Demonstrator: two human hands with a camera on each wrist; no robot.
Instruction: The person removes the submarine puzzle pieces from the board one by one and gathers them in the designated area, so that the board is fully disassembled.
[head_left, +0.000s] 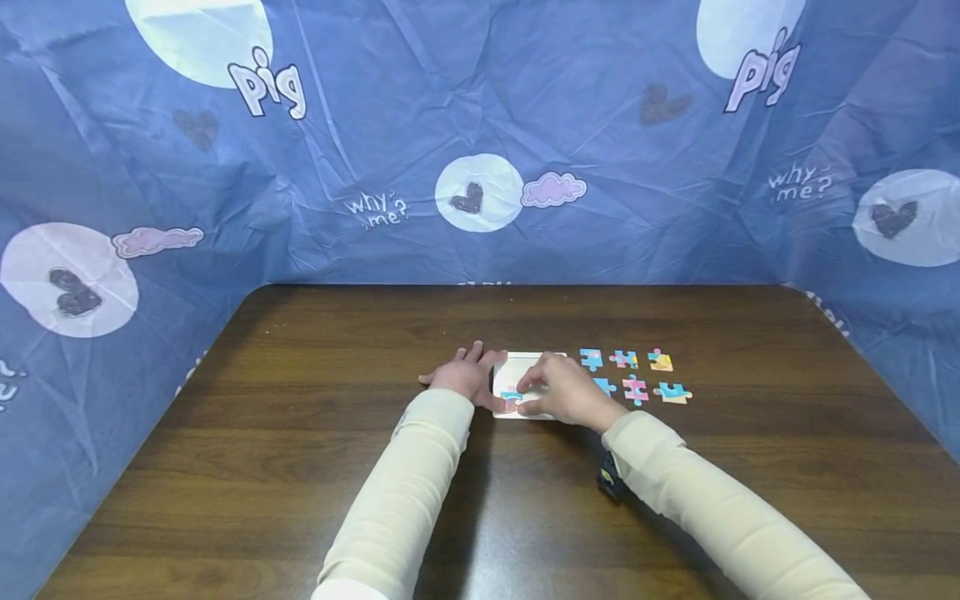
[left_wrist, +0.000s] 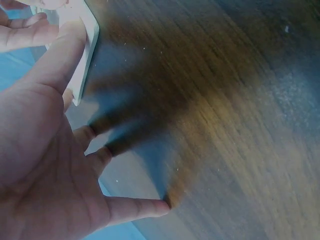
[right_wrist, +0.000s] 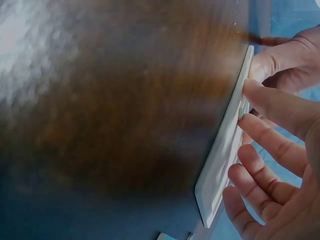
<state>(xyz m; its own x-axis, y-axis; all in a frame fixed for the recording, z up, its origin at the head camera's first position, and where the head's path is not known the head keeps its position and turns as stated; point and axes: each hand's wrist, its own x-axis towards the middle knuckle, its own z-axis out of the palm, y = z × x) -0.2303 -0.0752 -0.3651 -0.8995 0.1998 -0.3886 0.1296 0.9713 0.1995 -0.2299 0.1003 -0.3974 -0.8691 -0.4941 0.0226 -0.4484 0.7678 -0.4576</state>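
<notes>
A white puzzle tray (head_left: 531, 414) lies on the table between the hands. In its lower left corner, pink and light-blue jigsaw pieces (head_left: 511, 407) show between the fingertips. My left hand (head_left: 465, 379) rests at the tray's left side, fingers spread, with the thumb pressing by the corner pieces and the index finger at the upper left edge. Over the tray, my right hand (head_left: 570, 392) pinches a small jigsaw piece (right_wrist: 243, 111) between thumb and index finger; its other fingers (right_wrist: 255, 187) are loosely bent. The fingertips partly cover that piece.
To the tray's right, several loose jigsaw pieces (head_left: 635, 389) lie in two rows on the brown wooden table (head_left: 300, 433). The right forearm passes just below them. A blue printed cloth (head_left: 480, 100) hangs behind the table and along both sides.
</notes>
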